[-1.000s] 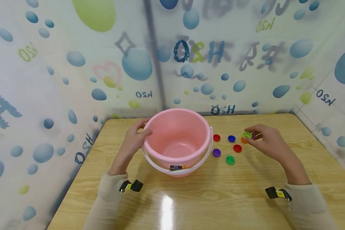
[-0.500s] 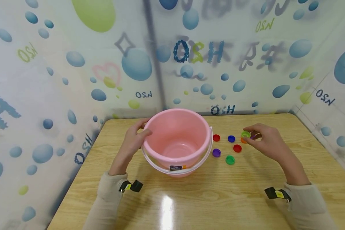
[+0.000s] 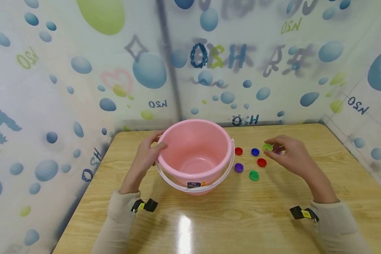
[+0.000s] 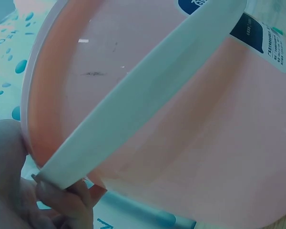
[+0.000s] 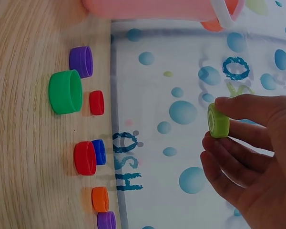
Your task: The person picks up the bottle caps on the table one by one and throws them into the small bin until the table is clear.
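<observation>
A pink bucket (image 3: 177, 141) stands on the table, its mouth facing up toward the head camera and its white handle (image 3: 197, 189) lowered along the front. My left hand (image 3: 148, 150) grips the bucket's left rim, thumb over the edge and fingers outside; the left wrist view shows it by the handle's (image 4: 143, 95) end. Right of the bucket, my right hand (image 3: 289, 154) pinches a light green bottle cap (image 5: 219, 121) between thumb and fingers, held above the table. Beneath it are an orange cap (image 5: 100, 199) and a purple cap (image 5: 106, 220), partly hidden in the head view.
Between bucket and right hand lie a red cap (image 3: 238, 151), a blue cap (image 3: 255, 152), a second red cap (image 3: 261, 162), a purple cap (image 3: 239, 168) and a green cap (image 3: 254, 175). A patterned curtain (image 3: 206, 98) hangs behind the wooden table (image 3: 235, 218).
My right hand has shifted slightly left with the light green cap, toward the bucket. My left hand and the bucket have stayed put.
</observation>
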`<action>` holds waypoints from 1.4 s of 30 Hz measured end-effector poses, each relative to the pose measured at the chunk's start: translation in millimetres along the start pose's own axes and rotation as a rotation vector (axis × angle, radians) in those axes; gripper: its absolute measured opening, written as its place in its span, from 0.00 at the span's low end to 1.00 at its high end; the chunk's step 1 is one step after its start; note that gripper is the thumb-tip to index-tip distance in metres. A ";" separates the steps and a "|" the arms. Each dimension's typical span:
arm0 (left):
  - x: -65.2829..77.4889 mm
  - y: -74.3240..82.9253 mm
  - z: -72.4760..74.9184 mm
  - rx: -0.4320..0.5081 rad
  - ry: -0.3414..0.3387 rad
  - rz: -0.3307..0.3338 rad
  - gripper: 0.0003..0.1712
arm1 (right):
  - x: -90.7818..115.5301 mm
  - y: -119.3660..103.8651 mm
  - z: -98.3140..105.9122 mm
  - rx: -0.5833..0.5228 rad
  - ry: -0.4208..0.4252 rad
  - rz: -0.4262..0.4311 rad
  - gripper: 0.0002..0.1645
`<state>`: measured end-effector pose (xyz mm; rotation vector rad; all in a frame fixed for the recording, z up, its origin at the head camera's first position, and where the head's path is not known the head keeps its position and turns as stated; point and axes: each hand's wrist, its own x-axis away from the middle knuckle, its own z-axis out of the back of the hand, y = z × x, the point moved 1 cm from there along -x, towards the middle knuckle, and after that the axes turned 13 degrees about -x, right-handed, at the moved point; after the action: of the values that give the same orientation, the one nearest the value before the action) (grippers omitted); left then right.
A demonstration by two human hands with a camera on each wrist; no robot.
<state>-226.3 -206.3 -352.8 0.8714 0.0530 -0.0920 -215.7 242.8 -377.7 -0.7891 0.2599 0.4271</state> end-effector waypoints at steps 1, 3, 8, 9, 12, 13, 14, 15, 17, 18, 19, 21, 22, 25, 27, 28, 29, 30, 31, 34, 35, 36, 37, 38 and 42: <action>0.0 0.0 0.1 -0.001 0.003 0.001 0.28 | -0.3 -1.0 -0.3 -0.002 0.002 0.004 0.18; 0.4 0.2 0.4 -0.004 0.007 0.005 0.28 | -0.5 -2.7 -1.2 -0.007 0.005 0.008 0.17; 0.7 0.1 0.6 -0.002 -0.003 0.019 0.29 | 0.8 -5.1 -2.7 -0.012 0.018 0.030 0.16; 0.5 0.2 0.4 0.000 -0.006 0.020 0.29 | 1.2 -5.6 -2.6 -0.011 0.023 0.035 0.16; 0.6 1.2 -0.1 0.005 -0.012 0.023 0.30 | 0.9 -6.9 -1.9 -0.018 0.029 0.041 0.16; 0.6 1.3 -0.2 0.006 -0.012 0.022 0.30 | 0.5 -7.6 -1.4 -0.022 0.028 0.039 0.16; 0.6 1.3 -0.4 0.006 -0.011 0.022 0.30 | 0.0 -8.5 -0.9 -0.025 0.026 0.036 0.16; 0.6 1.1 -0.5 0.006 -0.011 0.021 0.30 | -0.6 -9.4 -0.3 -0.029 0.022 0.030 0.17; 0.8 0.9 -0.6 0.006 -0.009 0.021 0.30 | -2.3 -11.4 0.9 -0.034 0.016 0.024 0.17; 1.0 0.7 -0.7 0.006 -0.009 0.022 0.30 | -3.3 -12.4 1.5 -0.034 0.013 0.024 0.17; 1.0 0.5 -0.7 0.006 -0.009 0.022 0.30 | -4.3 -13.4 2.1 -0.030 0.013 0.027 0.17; 1.0 0.0 -0.8 0.007 -0.009 0.022 0.30 | -6.3 -15.1 3.4 -0.020 0.016 0.038 0.17; 1.1 0.2 -0.8 0.007 -0.010 0.022 0.30 | -7.2 -16.0 4.0 -0.013 0.019 0.045 0.17; 0.5 0.4 -1.0 0.005 -0.008 0.019 0.30 | -9.1 -18.6 5.9 0.004 0.030 0.064 0.16; 0.3 1.1 -1.0 0.004 -0.006 0.014 0.30 | -9.7 -20.6 6.8 0.008 0.034 0.070 0.16; 0.4 1.2 -0.8 0.003 -0.005 0.012 0.30 | -10.1 -21.4 6.7 0.007 0.035 0.073 0.16; 0.3 1.1 -0.7 0.004 -0.005 0.010 0.30 | -10.6 -22.3 6.5 0.004 0.035 0.075 0.16; 0.4 1.0 -0.5 0.005 -0.006 0.008 0.30 | -11.1 -23.1 6.3 0.002 0.036 0.077 0.17; 0.5 1.0 -0.3 0.007 -0.007 0.006 0.30 | -11.6 -24.0 6.1 0.001 0.036 0.079 0.17; 0.3 0.8 -0.1 0.010 -0.011 0.001 0.30 | -13.9 -26.4 5.6 0.001 0.037 0.086 0.17; 0.2 0.7 -0.1 0.011 -0.011 0.001 0.30 | -14.9 -27.3 5.3 0.004 0.036 0.089 0.18; 0.0 0.5 0.0 0.011 -0.011 -0.001 0.30 | -16.0 -28.1 5.1 0.007 0.034 0.090 0.18; -0.2 0.2 -0.1 0.011 -0.010 -0.002 0.30 | -17.2 -29.0 4.9 0.008 0.030 0.092 0.17; -0.3 0.0 -0.1 0.012 -0.009 -0.001 0.30 | -18.5 -30.0 4.6 0.008 0.026 0.093 0.17; -0.9 -1.0 -0.7 0.014 -0.006 0.004 0.29 | -23.6 -34.8 3.5 -0.001 0.005 0.093 0.18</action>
<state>-227.3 -206.3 -353.9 0.8849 0.0457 -0.0915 -220.2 217.1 -344.5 -0.7810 0.3016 0.5129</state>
